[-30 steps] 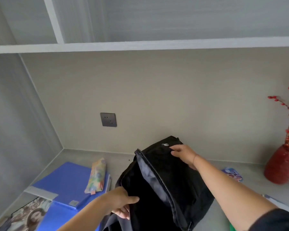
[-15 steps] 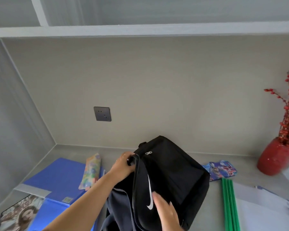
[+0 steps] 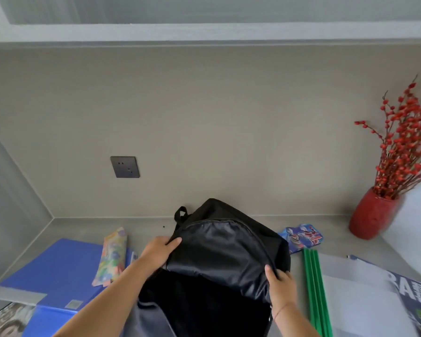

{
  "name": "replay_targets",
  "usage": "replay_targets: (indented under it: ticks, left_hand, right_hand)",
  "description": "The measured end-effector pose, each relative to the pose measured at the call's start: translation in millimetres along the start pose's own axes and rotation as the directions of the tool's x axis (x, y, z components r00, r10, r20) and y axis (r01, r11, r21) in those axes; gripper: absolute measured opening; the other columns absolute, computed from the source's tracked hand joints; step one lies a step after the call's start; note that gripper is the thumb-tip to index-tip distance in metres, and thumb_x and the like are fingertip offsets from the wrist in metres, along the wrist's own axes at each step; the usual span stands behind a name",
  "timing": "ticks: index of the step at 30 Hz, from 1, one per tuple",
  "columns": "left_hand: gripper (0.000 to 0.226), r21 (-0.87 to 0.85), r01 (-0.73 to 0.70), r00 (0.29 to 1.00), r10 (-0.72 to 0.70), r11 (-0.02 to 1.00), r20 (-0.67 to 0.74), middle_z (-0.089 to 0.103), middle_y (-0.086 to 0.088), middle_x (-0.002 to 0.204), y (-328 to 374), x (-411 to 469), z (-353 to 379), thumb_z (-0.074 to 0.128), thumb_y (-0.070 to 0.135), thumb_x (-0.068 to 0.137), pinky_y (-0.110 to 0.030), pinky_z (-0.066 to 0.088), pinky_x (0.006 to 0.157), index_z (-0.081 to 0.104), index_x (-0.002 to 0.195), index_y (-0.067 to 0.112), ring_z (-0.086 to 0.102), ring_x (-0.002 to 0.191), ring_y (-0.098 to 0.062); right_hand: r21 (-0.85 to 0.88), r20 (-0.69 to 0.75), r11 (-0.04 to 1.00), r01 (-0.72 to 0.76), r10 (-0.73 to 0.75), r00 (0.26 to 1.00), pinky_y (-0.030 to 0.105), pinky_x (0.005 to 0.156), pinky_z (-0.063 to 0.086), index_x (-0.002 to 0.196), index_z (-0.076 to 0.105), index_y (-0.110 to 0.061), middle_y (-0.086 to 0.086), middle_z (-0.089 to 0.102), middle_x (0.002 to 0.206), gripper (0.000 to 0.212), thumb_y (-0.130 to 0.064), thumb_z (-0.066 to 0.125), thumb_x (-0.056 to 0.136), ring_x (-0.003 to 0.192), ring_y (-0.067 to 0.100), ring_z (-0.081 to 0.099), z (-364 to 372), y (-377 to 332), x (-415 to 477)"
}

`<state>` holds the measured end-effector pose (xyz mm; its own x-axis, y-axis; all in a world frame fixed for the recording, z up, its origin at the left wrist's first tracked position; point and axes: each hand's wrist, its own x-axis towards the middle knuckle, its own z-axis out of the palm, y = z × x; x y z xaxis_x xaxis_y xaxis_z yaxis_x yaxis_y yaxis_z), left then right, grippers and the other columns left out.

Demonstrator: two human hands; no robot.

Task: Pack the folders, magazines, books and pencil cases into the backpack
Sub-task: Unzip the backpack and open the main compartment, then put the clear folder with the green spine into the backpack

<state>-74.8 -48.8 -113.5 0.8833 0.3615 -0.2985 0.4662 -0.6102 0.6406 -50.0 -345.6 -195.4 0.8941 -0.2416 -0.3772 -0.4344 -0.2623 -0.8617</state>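
A study nook in a home or office. A grey worktop (image 3: 229, 223) is built into an alcove with plain panelled walls, a shelf (image 3: 204, 32) running overhead and a dark wall socket (image 3: 125, 167) above the surface. Blue folders (image 3: 58, 268), a magazine (image 3: 7, 319) and pencil cases (image 3: 112, 256) lie about, and a red vase (image 3: 372, 212) of berry branches stands as decoration.

Black backpack (image 3: 229, 251) upright mid-desk, main flap open. Blue folders (image 3: 58, 268) left, colourful pencil case (image 3: 112, 257) on top; blue pencil case (image 3: 301, 237) right.
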Motion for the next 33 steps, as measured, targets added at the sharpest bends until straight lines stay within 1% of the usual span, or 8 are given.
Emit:
replay_targets:
  ticks: [2, 8, 14, 18, 21, 25, 29, 33]
  left_hand:
    - [0.041, 0.002, 0.06, 0.997, -0.06, 0.998, 0.039, 0.057, 0.0, 0.068, -6, -4, 11, 0.048, 0.041, 0.095, -0.028, 0.037, 0.062, 0.053, 0.063, 0.017, 0.054, 0.067, -0.017]
    - [0.039, -0.277, 0.263, 0.962, -0.232, 0.924, 0.141, 0.065, -0.004, 0.08, -29, -21, 40, 0.053, 0.041, 0.093, -0.029, 0.05, 0.069, 0.067, 0.098, 0.004, 0.062, 0.076, -0.019]
    - [0.053, -0.515, 0.158, 0.946, -0.279, 0.843, -0.167, 0.069, -0.016, 0.087, -12, -4, 20, 0.062, 0.049, 0.084, -0.041, 0.051, 0.083, 0.069, 0.084, -0.004, 0.065, 0.087, -0.033]
    - [0.04, -0.598, 0.194, 0.92, -0.356, 0.777, -0.164, 0.065, -0.006, 0.075, -12, 12, 17, 0.064, 0.049, 0.083, -0.039, 0.051, 0.083, 0.065, 0.065, 0.013, 0.062, 0.081, -0.03]
    - [0.029, -0.534, 0.215, 0.904, -0.374, 0.818, -0.209, 0.067, -0.01, 0.086, -25, 20, 25, 0.06, 0.038, 0.089, -0.033, 0.046, 0.075, 0.068, 0.081, 0.011, 0.057, 0.079, -0.028]
    - [0.038, -0.437, 0.251, 0.895, -0.379, 0.864, -0.236, 0.063, -0.017, 0.12, -26, 20, 40, 0.062, 0.027, 0.088, -0.042, 0.045, 0.094, 0.059, 0.12, 0.006, 0.057, 0.11, -0.036]
    - [0.05, -0.158, 0.166, 0.844, -0.223, 0.973, -0.487, 0.045, -0.017, 0.134, 7, 5, 53, 0.064, 0.023, 0.085, -0.05, 0.031, 0.104, 0.046, 0.129, 0.008, 0.039, 0.127, -0.037]
    - [0.037, 0.021, -0.189, 0.849, 0.174, 0.982, -0.499, 0.047, -0.006, 0.129, 70, -20, 86, 0.06, 0.016, 0.085, -0.043, 0.033, 0.103, 0.052, 0.121, 0.014, 0.042, 0.123, -0.028]
  right_hand:
    - [0.154, 0.072, 0.987, -0.044, 0.033, 0.997, 0.042, 0.082, 0.047, 0.079, 0.059, 0.016, 0.041, 0.058, 0.105, 0.038, -0.021, 0.065, 0.086, 0.083, 0.028, 0.058, -6, -5, 15]
    - [0.207, 0.229, 0.977, -0.044, -0.004, 0.973, 0.037, 0.073, 0.047, 0.059, 0.053, -0.006, 0.019, 0.061, 0.073, 0.029, -0.011, 0.065, 0.086, 0.071, 0.027, 0.058, -23, -34, 35]
    - [0.124, 0.226, 0.991, -0.053, 0.024, 0.974, 0.049, 0.093, 0.049, 0.08, 0.067, 0.006, 0.028, 0.07, 0.091, 0.044, -0.038, 0.073, 0.077, 0.082, 0.029, 0.065, -13, -29, 49]
    - [0.108, 0.206, 0.992, -0.062, 0.039, 0.978, 0.032, 0.066, 0.049, 0.083, 0.067, 0.008, 0.019, 0.064, 0.077, 0.039, -0.031, 0.07, 0.083, 0.074, 0.029, 0.061, 0, -30, 52]
    - [-0.035, 0.164, 0.999, 0.005, 0.001, 0.986, 0.036, 0.069, 0.046, 0.069, 0.065, -0.004, 0.016, 0.062, 0.068, 0.029, -0.03, 0.072, 0.08, 0.073, 0.031, 0.06, 13, -23, 55]
    - [-0.069, 0.166, 0.993, 0.094, -0.081, 0.983, 0.032, 0.08, 0.047, 0.093, 0.06, -0.011, 0.009, 0.065, 0.091, 0.021, -0.022, 0.071, 0.08, 0.093, 0.027, 0.062, 18, -17, 52]
    - [0.032, 0.208, 0.991, 0.132, -0.136, 0.969, 0.031, 0.092, 0.046, 0.107, 0.054, -0.011, 0.007, 0.06, 0.104, 0.028, -0.022, 0.067, 0.085, 0.103, 0.023, 0.058, 8, -21, 41]
    - [0.01, 0.186, 0.994, 0.111, -0.111, 0.976, 0.029, 0.096, 0.037, 0.132, 0.047, -0.006, 0.01, 0.054, 0.129, 0.047, -0.029, 0.056, 0.091, 0.121, 0.024, 0.05, -24, -18, 40]
